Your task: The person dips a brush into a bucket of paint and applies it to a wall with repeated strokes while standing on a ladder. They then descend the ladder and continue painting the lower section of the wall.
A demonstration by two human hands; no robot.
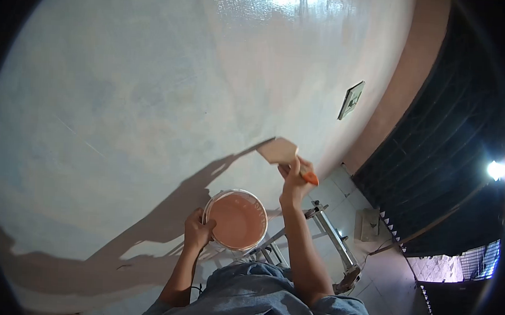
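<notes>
My left hand grips the rim of a round white bucket, thumb over the edge. Pinkish paint fills part of the bucket. In my right hand is a wide paintbrush, its beige head pointing up and left, close to the wall. The orange end of its handle sticks out past my fingers. The pale wall in front of me is blotchy, with a shiny wet-looking patch at the top.
A metal ladder stands below my right arm on the tiled floor. A switch plate sits on the wall at right. Beyond it are a dark shutter, a bright lamp and a grey block.
</notes>
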